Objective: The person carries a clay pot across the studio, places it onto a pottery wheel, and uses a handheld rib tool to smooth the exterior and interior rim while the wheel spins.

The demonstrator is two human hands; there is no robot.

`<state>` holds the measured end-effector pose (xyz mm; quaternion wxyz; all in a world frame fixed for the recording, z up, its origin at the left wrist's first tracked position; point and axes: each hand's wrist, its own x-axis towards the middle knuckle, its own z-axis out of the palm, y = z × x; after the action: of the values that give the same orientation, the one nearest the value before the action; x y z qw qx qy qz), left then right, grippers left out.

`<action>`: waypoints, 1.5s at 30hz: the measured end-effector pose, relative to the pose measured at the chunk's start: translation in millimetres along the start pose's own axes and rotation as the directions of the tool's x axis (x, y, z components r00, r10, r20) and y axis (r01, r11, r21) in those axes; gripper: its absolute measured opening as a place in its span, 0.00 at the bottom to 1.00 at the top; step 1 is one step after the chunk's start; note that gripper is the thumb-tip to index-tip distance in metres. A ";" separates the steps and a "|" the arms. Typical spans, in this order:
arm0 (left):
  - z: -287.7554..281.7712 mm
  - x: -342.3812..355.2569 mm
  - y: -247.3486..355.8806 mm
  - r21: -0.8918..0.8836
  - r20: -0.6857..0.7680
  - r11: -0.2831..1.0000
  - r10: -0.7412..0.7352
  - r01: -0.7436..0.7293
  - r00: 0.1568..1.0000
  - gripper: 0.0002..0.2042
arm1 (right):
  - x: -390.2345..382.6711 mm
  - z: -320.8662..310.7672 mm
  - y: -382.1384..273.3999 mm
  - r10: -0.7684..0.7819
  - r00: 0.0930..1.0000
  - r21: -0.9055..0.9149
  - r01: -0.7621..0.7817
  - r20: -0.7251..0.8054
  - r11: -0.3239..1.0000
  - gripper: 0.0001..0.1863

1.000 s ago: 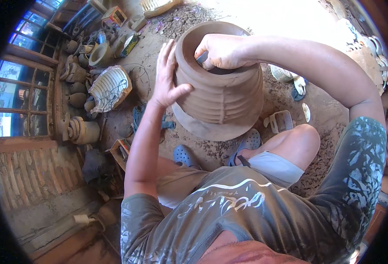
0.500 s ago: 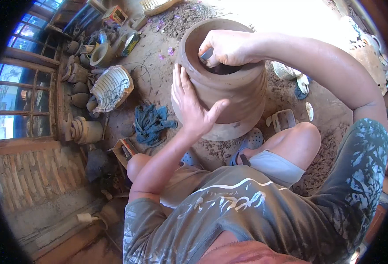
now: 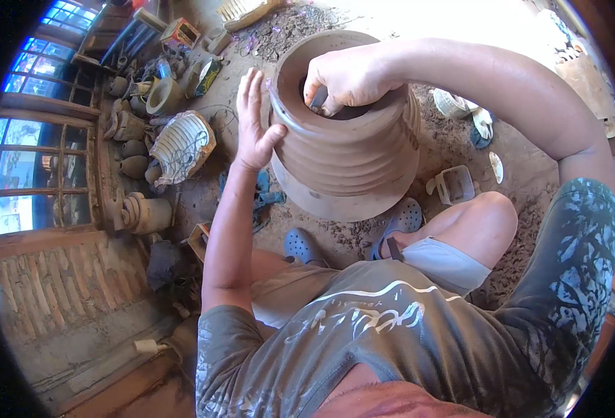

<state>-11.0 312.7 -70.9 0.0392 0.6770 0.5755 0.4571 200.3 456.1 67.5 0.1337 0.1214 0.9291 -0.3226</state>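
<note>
A large brown clay pot (image 3: 342,160) with ridged walls and a thick rim stands before me on a wide round base (image 3: 321,205). Over its mouth is my right hand (image 3: 352,80), closed on a small dark flat scraper (image 3: 319,97). The scraper's lower part and some fingertips dip inside the rim, where they are partly hidden. Beside the pot's left rim, my left hand (image 3: 255,125) is open and holds nothing, its fingers pointing up. Its thumb reaches the pot's edge; I cannot tell whether it touches.
Left of the pot lie a blue-green cloth (image 3: 265,198), partly behind my forearm, and a ribbed pale mould (image 3: 183,148). Small pots (image 3: 132,166) line the window wall. A clear plastic tub (image 3: 455,184) sits near my right knee. Clay crumbs (image 3: 297,31) litter the floor behind.
My left hand has come off the pot's side and moved left, fingers now upright. My right hand has shifted slightly left over the mouth, still gripping the scraper.
</note>
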 end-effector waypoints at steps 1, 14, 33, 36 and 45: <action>-2.7 0.4 -3.2 0.043 -0.008 0.999 -0.015 0.015 1.000 0.55 | 0.3 -1.0 1.5 -0.011 1.000 -0.021 0.012 0.019 1.000 0.21; 13.0 11.1 128.4 -0.609 0.035 0.651 -0.549 0.454 0.835 0.34 | -37.4 -71.9 39.7 -0.387 0.893 0.144 0.425 -0.232 0.894 0.16; -44.8 86.3 154.8 0.392 0.766 0.826 -0.049 -0.405 0.641 0.15 | -314.7 404.8 315.3 0.898 0.435 0.409 -0.811 -0.056 0.419 0.17; -47.2 98.7 159.8 0.364 0.821 0.918 -0.235 -0.159 0.520 0.18 | -293.8 443.7 273.6 0.936 0.350 0.359 -0.878 0.032 0.316 0.17; -35.0 113.4 173.8 0.366 0.834 0.918 -0.396 0.152 0.384 0.18 | -294.8 486.3 230.9 0.957 0.284 0.392 -0.888 0.060 0.239 0.17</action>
<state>85.9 330.4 115.1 0.3350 0.7085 0.6187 -0.0547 630.6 283.7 -334.8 0.1840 0.6982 0.6096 -0.3272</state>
